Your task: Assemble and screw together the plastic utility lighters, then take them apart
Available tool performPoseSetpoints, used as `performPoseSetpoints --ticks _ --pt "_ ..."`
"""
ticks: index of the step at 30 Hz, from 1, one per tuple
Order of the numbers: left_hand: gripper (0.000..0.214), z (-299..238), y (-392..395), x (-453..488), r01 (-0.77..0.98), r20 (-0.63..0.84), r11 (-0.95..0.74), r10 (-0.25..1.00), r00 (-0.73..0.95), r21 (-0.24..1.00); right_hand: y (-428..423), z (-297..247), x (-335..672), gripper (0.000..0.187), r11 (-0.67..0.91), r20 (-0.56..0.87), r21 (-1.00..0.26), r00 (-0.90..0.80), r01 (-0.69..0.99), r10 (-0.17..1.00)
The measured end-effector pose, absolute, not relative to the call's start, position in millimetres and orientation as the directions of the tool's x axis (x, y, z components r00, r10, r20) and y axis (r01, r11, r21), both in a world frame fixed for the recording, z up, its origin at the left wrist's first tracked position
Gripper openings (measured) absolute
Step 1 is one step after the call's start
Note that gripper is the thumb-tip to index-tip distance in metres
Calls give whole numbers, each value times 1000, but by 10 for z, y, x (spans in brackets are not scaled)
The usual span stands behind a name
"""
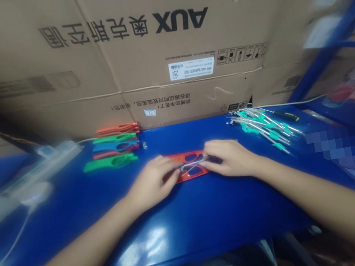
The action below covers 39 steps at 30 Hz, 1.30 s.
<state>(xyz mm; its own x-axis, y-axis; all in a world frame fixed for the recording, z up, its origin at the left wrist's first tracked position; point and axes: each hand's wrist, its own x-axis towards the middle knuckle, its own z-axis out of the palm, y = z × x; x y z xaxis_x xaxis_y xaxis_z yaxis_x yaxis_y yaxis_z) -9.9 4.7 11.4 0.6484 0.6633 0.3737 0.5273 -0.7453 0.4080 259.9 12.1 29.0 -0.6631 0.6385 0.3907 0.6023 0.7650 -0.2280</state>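
On the blue table, straight in front of me, lies a flat red plastic piece (192, 177) with oval cut-outs, its two ends partly covered by my fingers. Across its middle runs a thin metal wire part (192, 164). My left hand (154, 180) pinches the wire part's left end, with the fingers over the red piece. From the other side, my right hand (228, 157) closes thumb and fingers on its right end. The exact grip under the fingertips is hidden.
Red, green and blue plastic handles (116, 147) are stacked at the back left. Several metal rods with teal clips (262, 127) lie at the back right, beside a yellow-and-black tool (287, 115). A cardboard wall (139, 71) stands behind; a white power strip (55, 161) is at left.
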Motion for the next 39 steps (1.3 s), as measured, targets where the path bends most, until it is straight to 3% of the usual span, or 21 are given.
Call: performPoseSetpoints --ticks 6,15,25,30,39 --pt "33 69 35 -101 516 384 -731 678 627 447 119 290 2596 32 769 437 -216 -645 601 627" --pt "29 70 21 -71 475 328 -584 790 517 658 125 284 2610 31 773 517 -205 -604 601 606" --pt "25 39 41 -70 438 271 -531 805 528 725 137 277 2599 37 782 489 -217 -628 585 605" --pt "23 72 68 -106 478 247 -522 815 524 707 143 299 2622 32 795 442 -189 -673 576 592" --pt "19 97 58 -142 552 242 -530 825 510 644 113 391 2712 19 799 235 -172 -764 576 601"
